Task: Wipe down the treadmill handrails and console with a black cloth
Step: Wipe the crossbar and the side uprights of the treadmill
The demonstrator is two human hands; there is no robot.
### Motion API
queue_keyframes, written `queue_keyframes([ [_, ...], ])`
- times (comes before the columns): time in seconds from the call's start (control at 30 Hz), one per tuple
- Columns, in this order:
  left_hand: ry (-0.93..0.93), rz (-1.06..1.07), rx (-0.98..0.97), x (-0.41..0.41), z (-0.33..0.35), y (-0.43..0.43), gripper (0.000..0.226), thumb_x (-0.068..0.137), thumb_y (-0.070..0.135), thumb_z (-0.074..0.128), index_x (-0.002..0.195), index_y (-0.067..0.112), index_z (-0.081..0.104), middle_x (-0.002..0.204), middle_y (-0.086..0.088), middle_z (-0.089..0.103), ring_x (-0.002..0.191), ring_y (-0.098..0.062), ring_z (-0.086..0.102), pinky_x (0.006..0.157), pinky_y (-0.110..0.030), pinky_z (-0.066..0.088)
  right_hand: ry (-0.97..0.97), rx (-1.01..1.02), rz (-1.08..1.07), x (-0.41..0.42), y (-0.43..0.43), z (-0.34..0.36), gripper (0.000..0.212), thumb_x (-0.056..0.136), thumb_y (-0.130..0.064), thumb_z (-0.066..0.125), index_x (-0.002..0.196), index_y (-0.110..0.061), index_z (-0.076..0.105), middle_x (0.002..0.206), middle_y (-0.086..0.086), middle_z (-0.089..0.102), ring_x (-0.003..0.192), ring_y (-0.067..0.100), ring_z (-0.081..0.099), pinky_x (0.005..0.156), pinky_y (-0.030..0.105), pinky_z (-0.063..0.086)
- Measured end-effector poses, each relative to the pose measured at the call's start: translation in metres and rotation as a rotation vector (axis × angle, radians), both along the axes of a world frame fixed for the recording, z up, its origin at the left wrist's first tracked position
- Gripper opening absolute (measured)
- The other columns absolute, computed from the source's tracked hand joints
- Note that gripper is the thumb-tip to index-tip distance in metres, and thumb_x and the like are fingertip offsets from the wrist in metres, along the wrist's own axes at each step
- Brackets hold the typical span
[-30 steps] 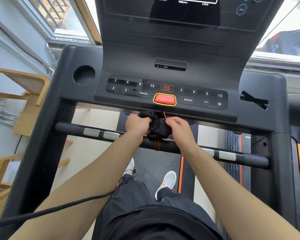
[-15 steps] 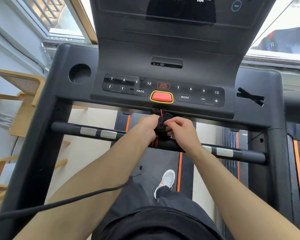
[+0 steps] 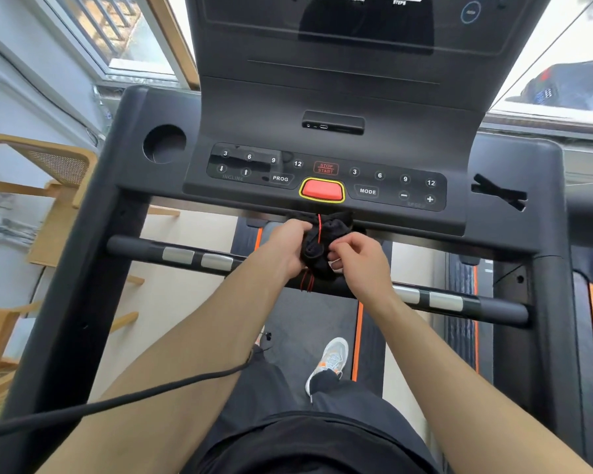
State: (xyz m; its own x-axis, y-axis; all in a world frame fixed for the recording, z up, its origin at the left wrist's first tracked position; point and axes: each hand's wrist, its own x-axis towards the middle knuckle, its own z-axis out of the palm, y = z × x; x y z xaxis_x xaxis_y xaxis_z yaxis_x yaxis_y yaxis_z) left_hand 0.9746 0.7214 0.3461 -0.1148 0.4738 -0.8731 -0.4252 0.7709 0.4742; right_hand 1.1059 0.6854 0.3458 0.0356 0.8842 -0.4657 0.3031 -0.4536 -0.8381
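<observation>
Got black cloth bunched between both hands, left hand and right hand pinching it, just above middle of front handrail. Rail runs left-right; console directly ahead.

Black cloth with red cord; dark grey console, red button yellow-rimmed; black handrail with silver bands; orange-edged belt.

Console display cropped by top edge
</observation>
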Motion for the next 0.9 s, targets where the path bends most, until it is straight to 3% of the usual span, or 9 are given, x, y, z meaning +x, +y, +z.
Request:
queue_keyframes([
  [0.13,0.237,0.205,0.082,-0.034,-0.006,-0.003,0.017,0.091,0.001,0.056,0.106,0.003,0.064,0.082,-0.012,0.069,0.062,-0.020,0.068,0.056,-0.031,0.058,-0.110,0.168,0.023,-0.019,-0.002,0.015,0.018,0.092,-0.016,0.055,0.080,-0.022,0.068,0.076,-0.007,0.070,0.071,0.003,0.061,0.064,0.015,0.046],
  [0.27,0.424,0.388,0.283,-0.092,0.018,-0.018,0.004,0.087,0.018,0.068,0.087,0.015,0.066,0.086,-0.004,0.070,0.083,-0.023,0.067,0.080,-0.035,0.056,-0.102,0.301,0.195,-0.065,0.001,0.030,0.016,0.093,-0.015,0.056,0.088,-0.023,0.069,0.081,-0.012,0.068,0.076,0.004,0.060,0.069,0.019,0.048],
  [0.33,0.434,0.427,0.403,-0.119,0.036,-0.027,0.016,0.082,0.024,0.075,0.088,0.014,0.065,0.091,-0.006,0.071,0.087,-0.024,0.069,0.083,-0.038,0.057,-0.069,0.349,0.355,-0.094,0.003,0.036,0.023,0.090,-0.014,0.059,0.109,-0.021,0.069,0.103,-0.006,0.069,0.090,0.008,0.062,0.085,0.030,0.051],
  [0.4,0.410,0.406,0.457,-0.140,0.049,-0.039,0.040,0.077,0.033,0.080,0.106,0.010,0.066,0.106,-0.011,0.074,0.098,-0.027,0.073,0.089,-0.044,0.060,-0.031,0.364,0.524,-0.125,0.006,0.042,0.047,0.088,-0.020,0.063,0.134,-0.021,0.057,0.126,-0.001,0.062,0.114,0.014,0.059,0.100,0.034,0.048],
  [0.47,0.368,0.370,0.499,-0.158,0.058,-0.052,0.058,0.076,0.038,0.081,0.124,0.011,0.062,0.118,-0.012,0.072,0.104,-0.028,0.073,0.089,-0.045,0.060,0.010,0.281,0.628,-0.155,0.008,0.051,0.063,0.087,-0.028,0.067,0.146,-0.024,0.045,0.133,-0.003,0.060,0.121,0.014,0.057,0.102,0.033,0.046],
  [0.53,0.340,0.352,0.531,-0.176,0.067,-0.066,0.047,0.089,0.032,0.074,0.129,0.011,0.060,0.122,-0.012,0.071,0.106,-0.027,0.072,0.088,-0.042,0.060,0.068,0.190,0.666,-0.177,0.014,0.056,0.062,0.086,-0.028,0.072,0.142,-0.025,0.047,0.124,-0.005,0.067,0.112,0.013,0.064,0.099,0.034,0.050],
  [0.63,0.265,0.364,0.510,-0.205,0.077,-0.088,0.036,0.098,0.025,0.063,0.127,0.004,0.063,0.123,-0.019,0.071,0.102,-0.029,0.071,0.085,-0.043,0.058,0.208,0.046,0.745,-0.198,0.028,0.063,0.037,0.086,-0.019,0.077,0.120,-0.014,0.064,0.107,0.007,0.076,0.097,0.022,0.073,0.094,0.045,0.057],
  [0.77,0.235,0.393,0.455,-0.236,0.084,-0.115,0.026,0.097,0.019,0.065,0.115,0.002,0.070,0.115,-0.021,0.073,0.099,-0.028,0.071,0.093,-0.041,0.057,0.330,-0.058,0.878,-0.216,0.040,0.075,0.012,0.094,-0.024,0.071,0.099,-0.014,0.073,0.096,0.008,0.078,0.088,0.024,0.075,0.079,0.034,0.059],
  [0.9,0.298,0.314,0.454,-0.260,0.084,-0.131,0.031,0.092,0.014,0.070,0.118,-0.001,0.069,0.113,-0.018,0.074,0.104,-0.026,0.072,0.095,-0.037,0.057,0.148,0.038,0.880,-0.236,0.046,0.079,0.023,0.093,-0.032,0.071,0.090,-0.009,0.071,0.079,0.005,0.074,0.072,0.012,0.069,0.067,0.028,0.054],
])
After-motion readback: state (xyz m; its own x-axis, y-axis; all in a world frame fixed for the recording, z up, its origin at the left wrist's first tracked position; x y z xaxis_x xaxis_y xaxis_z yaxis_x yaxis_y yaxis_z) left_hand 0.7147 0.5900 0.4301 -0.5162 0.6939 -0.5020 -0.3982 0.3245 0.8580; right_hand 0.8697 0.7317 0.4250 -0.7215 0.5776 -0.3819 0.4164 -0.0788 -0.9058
